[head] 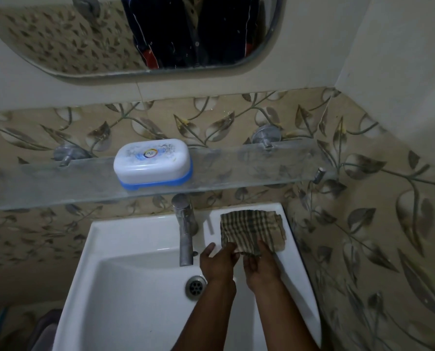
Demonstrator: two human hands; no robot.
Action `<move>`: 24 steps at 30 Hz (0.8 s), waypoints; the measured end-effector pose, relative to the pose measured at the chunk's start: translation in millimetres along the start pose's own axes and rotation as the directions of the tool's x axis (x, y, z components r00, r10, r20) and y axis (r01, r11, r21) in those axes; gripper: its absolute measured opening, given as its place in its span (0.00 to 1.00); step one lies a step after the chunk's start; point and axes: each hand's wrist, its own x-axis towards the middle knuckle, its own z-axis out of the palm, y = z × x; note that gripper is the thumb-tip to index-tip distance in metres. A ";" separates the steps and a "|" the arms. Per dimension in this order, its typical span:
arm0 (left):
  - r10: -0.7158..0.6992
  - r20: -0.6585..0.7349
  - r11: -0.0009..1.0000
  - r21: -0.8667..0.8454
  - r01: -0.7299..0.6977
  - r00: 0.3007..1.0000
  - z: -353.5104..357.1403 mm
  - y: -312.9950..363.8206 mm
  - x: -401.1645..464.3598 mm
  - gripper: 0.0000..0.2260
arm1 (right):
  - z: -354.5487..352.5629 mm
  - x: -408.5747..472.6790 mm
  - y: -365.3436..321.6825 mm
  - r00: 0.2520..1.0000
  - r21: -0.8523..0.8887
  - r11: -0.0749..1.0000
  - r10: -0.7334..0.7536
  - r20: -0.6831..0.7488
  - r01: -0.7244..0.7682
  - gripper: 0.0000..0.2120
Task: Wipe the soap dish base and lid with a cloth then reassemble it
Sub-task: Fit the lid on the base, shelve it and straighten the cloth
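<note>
The soap dish [152, 163] stands closed on the glass shelf [236, 171], its white lid sitting on a blue base. A folded checked cloth [251, 229] lies on the back right ledge of the white sink [135, 236]. Both my hands are at the cloth's near edge. My right hand [260, 264] pinches that edge between fingers and thumb. My left hand [217, 262] touches the cloth's near left corner with its fingertips; whether it grips the cloth is unclear.
A steel tap [186, 231] rises at the sink's back, just left of my hands, with the drain [195, 287] below it. A mirror [145, 34] hangs above the shelf. Leaf-patterned tiled walls close in on the right.
</note>
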 end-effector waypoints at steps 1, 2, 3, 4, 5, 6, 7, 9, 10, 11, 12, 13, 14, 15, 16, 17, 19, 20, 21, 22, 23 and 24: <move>-0.034 0.031 0.999 0.019 0.033 0.999 -3.0 1.7 0.3 0.22 | -0.9 -1.1 0.0 1.000 -0.012 1.000 0.005 0.014 -0.004 0.22; -0.063 0.073 0.996 0.063 0.058 0.995 -5.8 4.7 -0.2 0.19 | -1.4 -3.2 0.2 0.999 -0.031 1.000 0.004 0.031 -0.003 0.21; -0.084 0.123 0.991 0.110 0.071 0.989 -7.6 7.5 -1.0 0.15 | -2.3 -5.5 -0.2 0.999 -0.057 0.998 -0.002 0.044 0.005 0.20; -0.098 0.170 0.985 0.156 0.071 0.981 -9.1 9.9 -3.2 0.10 | -4.3 -7.1 -0.3 0.999 -0.094 0.995 -0.020 0.045 0.024 0.19; -0.103 0.212 0.979 0.195 0.061 0.972 -10.1 12.3 -8.3 0.08 | -7.3 -10.0 -0.1 0.998 -0.140 0.989 -0.047 0.048 0.053 0.18; -0.100 0.248 0.974 0.220 0.045 0.964 -11.1 15.0 -14.9 0.08 | -11.4 -13.3 0.4 0.996 -0.185 0.979 -0.078 0.053 0.087 0.17; -0.086 0.283 0.973 0.231 0.019 0.955 -12.2 17.8 -22.9 0.09 | -16.8 -17.5 1.4 0.993 -0.223 0.968 -0.108 0.055 0.118 0.15; -0.040 0.366 0.968 0.245 -0.055 0.930 -15.7 24.1 -43.1 0.09 | -26.3 -32.5 2.5 0.988 -0.284 0.946 -0.146 0.052 0.155 0.13; -0.017 0.406 0.962 0.256 -0.095 0.914 -18.6 27.3 -53.6 0.09 | -30.1 -40.2 2.4 0.982 -0.326 0.926 -0.182 0.053 0.189 0.14; 0.003 0.433 0.957 0.262 -0.128 0.901 -22.8 30.5 -63.3 0.09 | -33.2 -48.2 1.7 0.968 -0.394 0.886 -0.245 0.053 0.246 0.15; 0.022 0.448 0.950 0.269 -0.158 0.894 -27.8 34.9 -72.6 0.08 | -36.0 -55.5 1.3 0.937 -0.482 0.811 -0.342 0.068 0.332 0.19; 0.039 0.461 0.945 0.272 -0.182 0.887 -33.6 39.7 -81.4 0.07 | -38.4 -64.2 0.6 0.886 -0.573 0.702 -0.455 0.096 0.422 0.23; 0.052 0.469 0.940 0.275 -0.202 0.882 -39.5 45.2 -89.8 0.07 | -40.1 -75.4 -0.9 0.812 -0.649 0.566 -0.566 0.142 0.508 0.28; 0.060 0.479 0.939 0.272 -0.213 0.876 -46.0 51.4 -99.1 0.07 | -40.5 -91.0 -3.1 0.727 -0.699 0.417 -0.653 0.214 0.580 0.28; 0.067 0.491 0.937 0.268 -0.224 0.868 -52.6 58.2 -108.0 0.07 | -39.3 -107.7 -5.5 0.621 -0.707 0.257 -0.716 0.319 0.659 0.24; 0.072 0.510 0.937 0.260 -0.233 0.857 -59.5 65.5 -117.4 0.07 | -37.8 -126.3 -6.6 0.507 -0.670 0.108 -0.743 0.437 0.735 0.17; 0.071 0.556 0.940 0.241 -0.242 0.828 -72.0 81.3 -138.0 0.07 | -31.2 -165.8 -6.5 0.364 -0.552 -0.081 -0.671 0.646 0.830 0.15; 0.070 0.574 0.942 0.232 -0.244 0.816 -77.7 89.2 -147.1 0.07 | -26.6 -184.1 -4.7 0.347 -0.504 -0.119 -0.592 0.727 0.855 0.21; 0.076 0.587 0.944 0.217 -0.248 0.806 -83.0 96.7 -154.8 0.08 | -22.0 -199.8 -1.2 0.363 -0.482 -0.119 -0.510 0.780 0.868 0.26; 0.100 0.596 0.942 0.201 -0.268 0.797 -88.3 104.3 -161.1 0.10 | -17.5 -211.5 2.7 0.371 -0.461 -0.108 -0.448 0.814 0.881 0.30; 0.130 0.604 0.938 0.181 -0.294 0.786 -91.1 110.2 -165.5 0.11 | -13.3 -217.5 5.7 0.348 -0.429 -0.121 -0.412 0.842 0.895 0.31; 0.159 0.615 0.930 0.168 -0.326 0.772 -95.7 117.5 -170.2 0.12 | -9.1 -225.2 9.6 0.313 -0.399 -0.145 -0.406 0.859 0.905 0.28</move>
